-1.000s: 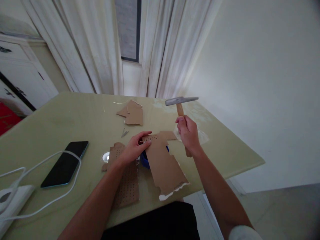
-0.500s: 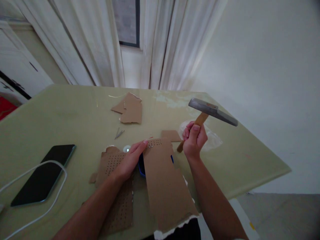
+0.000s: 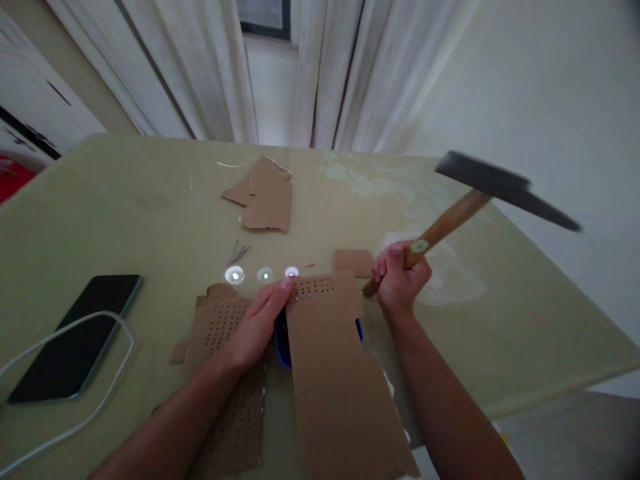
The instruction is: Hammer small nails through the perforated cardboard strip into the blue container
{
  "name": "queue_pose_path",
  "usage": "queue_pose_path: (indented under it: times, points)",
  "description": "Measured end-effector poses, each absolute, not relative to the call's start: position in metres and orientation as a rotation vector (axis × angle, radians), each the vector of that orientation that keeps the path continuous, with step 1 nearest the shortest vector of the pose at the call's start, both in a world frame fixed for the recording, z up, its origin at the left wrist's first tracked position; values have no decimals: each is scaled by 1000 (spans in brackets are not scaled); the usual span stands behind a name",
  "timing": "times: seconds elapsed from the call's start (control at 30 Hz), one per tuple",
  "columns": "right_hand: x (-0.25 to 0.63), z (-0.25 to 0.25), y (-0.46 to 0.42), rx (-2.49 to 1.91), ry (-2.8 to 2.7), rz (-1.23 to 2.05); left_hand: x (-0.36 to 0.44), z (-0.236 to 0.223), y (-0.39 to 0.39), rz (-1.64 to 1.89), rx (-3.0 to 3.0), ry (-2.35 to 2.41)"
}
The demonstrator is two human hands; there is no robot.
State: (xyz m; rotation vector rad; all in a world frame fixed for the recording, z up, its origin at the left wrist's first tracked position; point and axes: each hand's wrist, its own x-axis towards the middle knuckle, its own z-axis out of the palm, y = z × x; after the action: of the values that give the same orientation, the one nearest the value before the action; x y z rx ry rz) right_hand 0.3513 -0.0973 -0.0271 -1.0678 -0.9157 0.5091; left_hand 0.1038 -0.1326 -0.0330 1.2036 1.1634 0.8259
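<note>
My right hand (image 3: 404, 280) is closed round the wooden handle of a hammer (image 3: 453, 219), whose dark metal head is up to the right, above the table. The left hand (image 3: 257, 323) grips the upper left edge of a long cardboard strip (image 3: 333, 373), thumb on top, other fingers partly hidden. Rows of small holes run across the strip's far end, with small shiny spots among the nearest ones. Under the strip is a dark blue-rimmed object (image 3: 283, 343), mostly covered. A second cardboard piece (image 3: 240, 413), dotted with many holes, lies under my left forearm.
Several nails (image 3: 239, 255) lie beyond my left hand, near round shiny discs (image 3: 234, 275). Torn cardboard (image 3: 270, 200) is farther back. A small cardboard piece (image 3: 353, 261) and clear plastic (image 3: 453, 277) are at right. A tablet (image 3: 75, 340) with a white cable (image 3: 127, 333) lies left.
The hammer has swung up and to the right in my right hand, its head farther from the cardboard strip. My left hand stays at the strip's edge. The view has tilted down slightly.
</note>
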Motion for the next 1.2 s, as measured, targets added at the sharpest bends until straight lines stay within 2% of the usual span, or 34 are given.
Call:
queue_pose_path:
  times: [0.1, 0.3, 1.2]
  points:
    - [350, -27, -97, -988, -933, 369, 104, -30, -133, 835, 1118, 1141]
    - [352, -28, -95, -993, -934, 353, 103, -29, -135, 829, 1170, 996]
    - [359, -42, -91, -1177, -1007, 689, 103, -30, -139, 841, 1168, 949]
